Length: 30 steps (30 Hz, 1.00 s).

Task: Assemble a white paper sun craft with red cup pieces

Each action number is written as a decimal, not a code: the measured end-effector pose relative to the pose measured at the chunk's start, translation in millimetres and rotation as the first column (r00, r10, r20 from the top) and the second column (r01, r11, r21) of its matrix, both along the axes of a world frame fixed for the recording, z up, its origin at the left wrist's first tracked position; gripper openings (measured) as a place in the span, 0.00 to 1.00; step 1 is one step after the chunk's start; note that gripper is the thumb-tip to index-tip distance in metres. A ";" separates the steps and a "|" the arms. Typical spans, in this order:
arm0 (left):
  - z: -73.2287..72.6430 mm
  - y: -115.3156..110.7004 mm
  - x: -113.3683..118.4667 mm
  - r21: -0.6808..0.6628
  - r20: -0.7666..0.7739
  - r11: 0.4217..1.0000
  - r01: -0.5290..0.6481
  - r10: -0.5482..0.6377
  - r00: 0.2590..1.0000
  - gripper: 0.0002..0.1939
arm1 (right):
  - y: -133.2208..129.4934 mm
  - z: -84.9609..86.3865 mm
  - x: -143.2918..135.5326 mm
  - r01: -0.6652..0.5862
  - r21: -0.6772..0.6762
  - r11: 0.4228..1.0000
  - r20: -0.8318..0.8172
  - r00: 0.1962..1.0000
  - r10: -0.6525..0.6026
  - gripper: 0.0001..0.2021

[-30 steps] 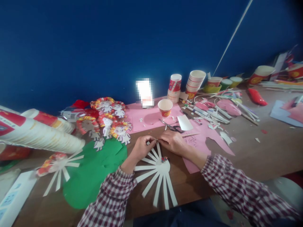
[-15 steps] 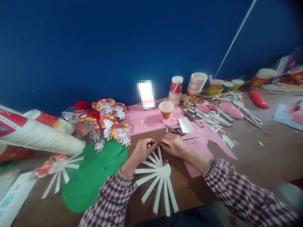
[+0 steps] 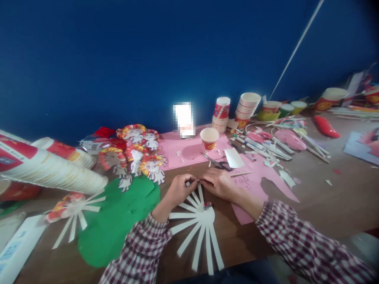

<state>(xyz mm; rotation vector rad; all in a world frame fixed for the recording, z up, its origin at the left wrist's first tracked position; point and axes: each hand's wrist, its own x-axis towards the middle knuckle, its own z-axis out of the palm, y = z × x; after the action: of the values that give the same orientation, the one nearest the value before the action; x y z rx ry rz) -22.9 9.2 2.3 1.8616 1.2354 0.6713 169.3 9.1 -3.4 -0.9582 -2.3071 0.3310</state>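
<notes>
The left hand (image 3: 180,192) and the right hand (image 3: 218,185) come together at the fingertips, both pinching the far end of one strip of a paper cup cut into white strips (image 3: 207,215). The cup's round base lies on the wooden tabletop (image 3: 245,240) just below the hands, most of its strips fanning out toward the wearer and under the left wrist. A small patch of red and blue print sits beside the base, too small to read.

Right of the hands, a pink paper sheet (image 3: 251,192) carries dark handwriting that cannot be made out. Just beyond the right hand lie black-handled scissors (image 3: 221,165); farther out stands a red-and-white paper cup (image 3: 209,140), its yellow emblem illegible. Left of the left hand is a green paper sheet (image 3: 115,228), with lion-like paper cutouts (image 3: 152,167) near its far edge. Beyond these, a clear plastic packet (image 3: 102,145) shows a barcode.

Far left of the hands, a leaning cup stack (image 3: 68,169) is cut off at the picture's edge, its label unreadable. Straight beyond the hands, a bright patch is pixelated. The pinched tip is mostly hidden by the fingers.
</notes>
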 end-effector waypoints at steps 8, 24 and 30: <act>1.4 0.2 -0.5 -0.022 -0.001 1.000 -0.019 0.019 1.000 0.10 | 0.3 -0.3 1.3 0.002 0.001 1.000 0.004 1.000 -0.002 0.09; 6.3 1.1 -1.8 -0.049 -0.021 0.999 0.011 -0.012 1.000 0.09 | 1.3 0.9 1.8 -0.051 0.047 0.998 -0.014 0.999 0.051 0.08; 5.2 1.5 -2.4 -0.056 -0.040 0.998 0.025 -0.027 0.999 0.09 | 0.4 3.4 0.7 -0.058 0.063 0.996 0.001 0.998 0.058 0.08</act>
<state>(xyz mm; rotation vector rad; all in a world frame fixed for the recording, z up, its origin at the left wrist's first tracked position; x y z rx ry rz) -25.3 10.7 7.6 1.8511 1.2419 0.5821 170.0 9.5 0.0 -0.8621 -2.3341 0.2807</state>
